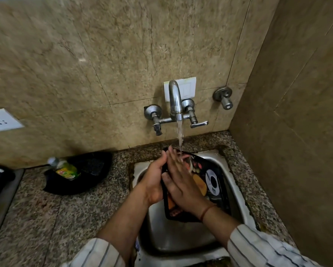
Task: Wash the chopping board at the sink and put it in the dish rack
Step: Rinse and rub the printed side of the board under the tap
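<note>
Chopping board [214, 182] in sink [183, 234], under tap [176, 101]; bottle [65, 168] in bowl [80, 174] left, on counter [36, 218].

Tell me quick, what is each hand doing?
Left hand: closed on the chopping board's left edge.
Right hand: open, flat on the board, rubbing under the water.

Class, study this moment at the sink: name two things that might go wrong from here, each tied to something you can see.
1. The chopping board is wet under the running tap. The left hand grips only its edge, and the right hand lies flat on it, so it may slip into the sink.
2. Water hitting the tilted board may splash onto the granite counter.
</note>
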